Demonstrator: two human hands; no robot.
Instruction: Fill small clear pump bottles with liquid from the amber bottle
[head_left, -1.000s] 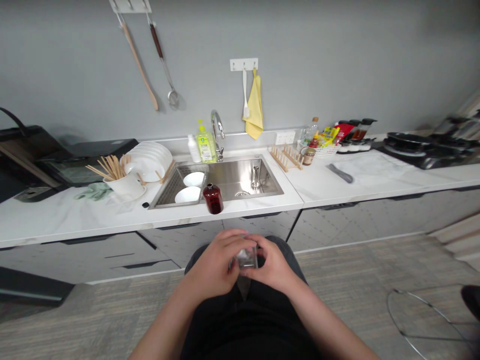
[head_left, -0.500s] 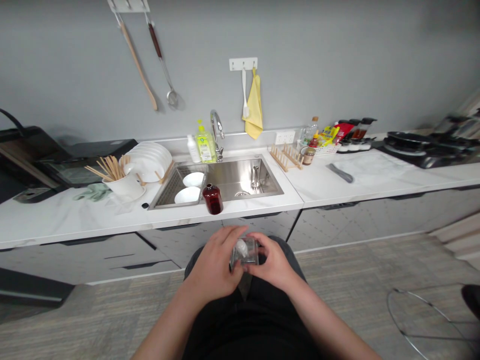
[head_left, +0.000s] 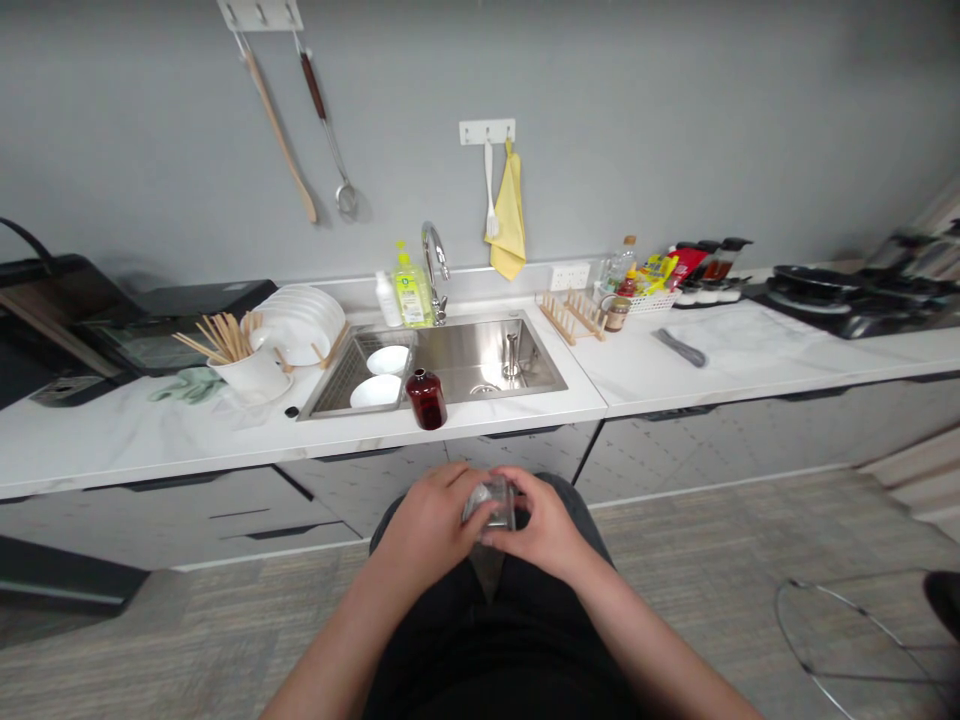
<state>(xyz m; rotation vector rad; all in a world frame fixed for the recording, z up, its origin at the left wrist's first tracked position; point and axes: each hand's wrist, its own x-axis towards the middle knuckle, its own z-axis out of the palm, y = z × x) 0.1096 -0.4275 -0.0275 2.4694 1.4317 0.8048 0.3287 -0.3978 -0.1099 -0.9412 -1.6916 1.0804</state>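
Observation:
Above my lap, in front of the counter, both hands close around a small clear container (head_left: pixel 501 512) with see-through walls. My left hand (head_left: pixel 431 520) curls over its left side, thumb across the near face. From the other side, my right hand (head_left: pixel 541 520) grips the container between thumb and fingers. Something whitish shows at its left, mostly covered by my left fingers; I cannot make out what it is. Nearest on the counter is a dark red bottle (head_left: pixel 427 402), uncapped, standing at the sink's front edge.
A steel sink (head_left: pixel 555 375) holds two white bowls (head_left: pixel 377 391) in its rack. To the left stand white plates (head_left: pixel 300 320) and a white holder of chopsticks (head_left: pixel 251 378). A wooden rack (head_left: pixel 561 322), a jar (head_left: pixel 616 316) and a grey brush-like item (head_left: pixel 679 347) lie to the right.
My left hand has closed further over the container, its fingers lower and more bent. The white piece seen clearly before is now largely covered. The right hand has hardly moved.

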